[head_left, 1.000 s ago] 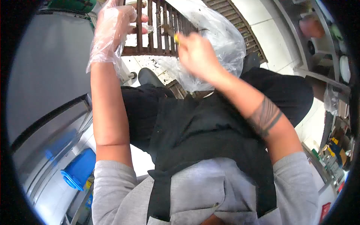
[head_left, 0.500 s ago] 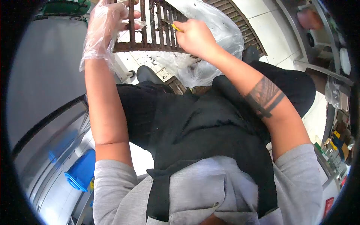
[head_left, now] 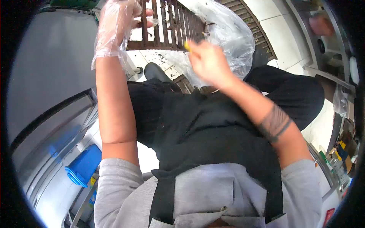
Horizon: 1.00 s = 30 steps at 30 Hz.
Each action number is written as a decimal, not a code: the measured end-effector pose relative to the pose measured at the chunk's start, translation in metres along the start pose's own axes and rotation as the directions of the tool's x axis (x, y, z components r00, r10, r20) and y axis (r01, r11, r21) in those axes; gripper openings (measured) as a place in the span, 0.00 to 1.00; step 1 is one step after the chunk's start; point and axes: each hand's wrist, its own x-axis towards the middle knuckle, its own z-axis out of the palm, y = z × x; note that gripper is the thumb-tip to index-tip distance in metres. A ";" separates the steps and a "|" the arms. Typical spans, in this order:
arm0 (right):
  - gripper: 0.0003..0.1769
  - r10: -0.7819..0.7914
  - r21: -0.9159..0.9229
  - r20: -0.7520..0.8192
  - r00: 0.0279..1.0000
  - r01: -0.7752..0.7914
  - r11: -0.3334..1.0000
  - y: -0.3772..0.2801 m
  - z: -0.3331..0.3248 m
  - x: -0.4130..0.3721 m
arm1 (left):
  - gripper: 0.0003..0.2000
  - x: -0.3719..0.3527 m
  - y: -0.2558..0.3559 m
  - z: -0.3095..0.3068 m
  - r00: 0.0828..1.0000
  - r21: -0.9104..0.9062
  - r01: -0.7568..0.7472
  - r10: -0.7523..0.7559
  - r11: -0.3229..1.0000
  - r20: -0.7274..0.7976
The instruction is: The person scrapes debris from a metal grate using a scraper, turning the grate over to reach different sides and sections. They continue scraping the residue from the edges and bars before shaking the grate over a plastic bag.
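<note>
Grate (head_left: 163, 46) gripped in plastic-gloved left hand (head_left: 118, 22); yellow tool (head_left: 187, 46) clenched in blurred right hand (head_left: 209, 64), drawn closer to apron (head_left: 213, 129) than before.

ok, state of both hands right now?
Left hand: closed, holding the grate.
Right hand: closed, holding a yellow thing, too blurred to name.

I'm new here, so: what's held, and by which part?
Left grip: brown grate, by bars at its left side. Right grip: blurred yellow item, by its covered end.
</note>
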 end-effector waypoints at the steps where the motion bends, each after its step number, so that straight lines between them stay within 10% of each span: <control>1: 0.18 0.042 0.047 0.088 0.995 -0.046 0.998 -0.006 -0.005 -0.013 | 0.50 0.003 -0.002 -0.005 0.999 0.013 0.039 -0.039 0.999 -0.016; 8: 0.19 -0.108 -0.006 0.190 0.976 0.111 0.994 -0.001 0.001 0.020 | 0.43 0.011 -0.014 -0.037 0.995 -0.032 0.104 -0.104 0.994 0.011; 11: 0.16 0.054 0.040 0.104 0.993 -0.058 0.998 -0.012 0.009 -0.021 | 0.25 -0.010 0.011 -0.002 0.946 -0.164 0.190 -0.226 0.968 -0.234; 15: 0.15 0.168 0.097 0.195 0.966 -0.190 0.977 -0.014 0.001 -0.013 | 0.24 -0.002 -0.034 -0.043 0.887 -0.142 0.415 -0.435 0.899 -0.159; 17: 0.15 0.178 0.090 0.222 0.959 -0.202 0.975 -0.016 -0.004 -0.004 | 0.23 -0.004 -0.045 -0.048 0.960 -0.402 0.169 -0.243 0.900 -0.138; 23: 0.15 0.132 0.179 0.152 0.980 -0.158 0.971 -0.013 0.014 -0.015 | 0.21 0.004 -0.062 -0.078 0.969 -0.516 0.204 -0.245 0.832 -0.012; 25: 0.15 0.161 0.186 0.132 0.978 -0.184 0.965 -0.019 0.021 -0.020 | 0.23 0.010 -0.063 -0.093 0.948 -0.474 0.236 -0.092 0.848 0.306; 30: 0.15 0.172 0.162 0.168 0.971 -0.200 0.966 -0.018 0.014 -0.016 | 0.22 0.004 -0.060 -0.081 0.976 -0.344 0.215 -0.193 0.914 0.097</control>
